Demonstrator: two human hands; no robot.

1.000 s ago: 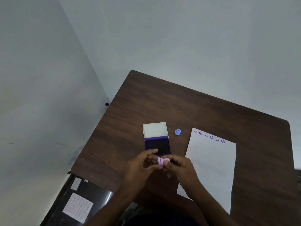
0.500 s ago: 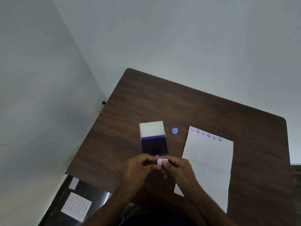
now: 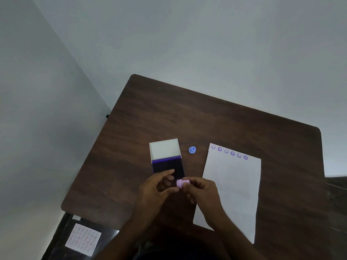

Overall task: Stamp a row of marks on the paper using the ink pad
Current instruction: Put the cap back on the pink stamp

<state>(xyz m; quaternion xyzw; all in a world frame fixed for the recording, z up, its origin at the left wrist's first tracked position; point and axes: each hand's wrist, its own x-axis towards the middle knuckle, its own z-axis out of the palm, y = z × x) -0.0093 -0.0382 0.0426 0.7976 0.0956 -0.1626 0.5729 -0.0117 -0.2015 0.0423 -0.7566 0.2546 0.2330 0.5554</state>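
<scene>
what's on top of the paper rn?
Six purple stamped marks along the paper's far edge. The right hand covers the near left part; anything beneath it is hidden.

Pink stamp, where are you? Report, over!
Pink stamp in right hand, left hand open beside it. Ink pad open. Six marks on paper. Nothing blocking.

A small pink stamp (image 3: 181, 183) lies sideways just near of the open ink pad (image 3: 167, 159), whose white lid is flipped to the far side. A blue stamp (image 3: 192, 149) stands right of the pad. The white paper (image 3: 232, 188) at right bears six purple marks (image 3: 229, 152) along its far edge.
</scene>
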